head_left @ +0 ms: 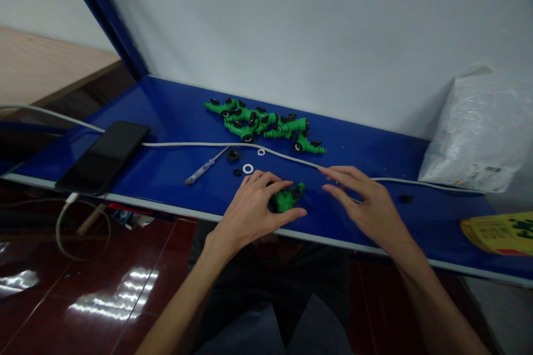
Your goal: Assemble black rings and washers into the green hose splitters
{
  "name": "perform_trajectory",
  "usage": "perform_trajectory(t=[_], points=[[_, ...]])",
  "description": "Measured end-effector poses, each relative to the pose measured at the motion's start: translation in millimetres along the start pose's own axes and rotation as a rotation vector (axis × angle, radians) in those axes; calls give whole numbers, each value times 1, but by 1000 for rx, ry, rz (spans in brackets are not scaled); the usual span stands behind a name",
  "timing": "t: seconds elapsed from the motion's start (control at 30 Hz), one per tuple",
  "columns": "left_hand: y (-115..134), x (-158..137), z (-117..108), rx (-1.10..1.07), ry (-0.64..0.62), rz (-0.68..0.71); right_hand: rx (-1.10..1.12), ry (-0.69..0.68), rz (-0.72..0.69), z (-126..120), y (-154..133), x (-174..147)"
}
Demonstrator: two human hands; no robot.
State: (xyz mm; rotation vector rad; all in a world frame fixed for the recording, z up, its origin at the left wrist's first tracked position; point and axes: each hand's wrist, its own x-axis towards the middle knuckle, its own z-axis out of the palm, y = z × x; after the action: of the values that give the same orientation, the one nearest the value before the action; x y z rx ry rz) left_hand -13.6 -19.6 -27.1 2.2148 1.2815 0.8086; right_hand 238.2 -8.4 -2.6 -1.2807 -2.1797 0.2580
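Note:
My left hand is wrapped over a green Y-shaped hose splitter near the front edge of the blue table, thumb on the near side and fingers on the far side. Part of the splitter is hidden under the palm. To its right, my right hand hovers by a white cable, its thumb and fingers apart. Just beyond the left hand lie a white ring washer, a smaller white ring, a black ring cap and a small black piece.
Several green splitters with black levers lie in a cluster near the wall. A clear-handled screwdriver and a black phone are on the left. At right are a plastic-wrapped package, a black bit and a yellow packet.

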Motion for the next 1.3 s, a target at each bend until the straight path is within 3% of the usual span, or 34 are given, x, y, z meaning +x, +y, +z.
perform_trajectory(t=[0.07,0.2,0.4,0.63,0.73,0.87,1.03,1.13,1.3], points=[[1,0,-2,-27,5,-17,-154,89,102,-12,19,-5],[1,0,-5,-92,-14,-19,-306,22,152,-16,48,-13],[0,3,-4,-108,-38,19,-364,-30,163,-1,55,-11],[-2,2,-4,-137,-24,12,-354,-114,170,-3,61,-6],[-3,2,-4,-144,-25,20,-250,-77,196,-5,49,-4],[-3,2,-4,-148,-28,29,-18,-42,204,-3,9,1],[-4,2,-3,-145,-27,30,307,-145,139,8,-36,11],[-5,2,-3,-144,-28,40,315,-160,112,14,-40,13],[-5,2,-3,-141,-17,45,83,-134,-66,16,-39,12]])
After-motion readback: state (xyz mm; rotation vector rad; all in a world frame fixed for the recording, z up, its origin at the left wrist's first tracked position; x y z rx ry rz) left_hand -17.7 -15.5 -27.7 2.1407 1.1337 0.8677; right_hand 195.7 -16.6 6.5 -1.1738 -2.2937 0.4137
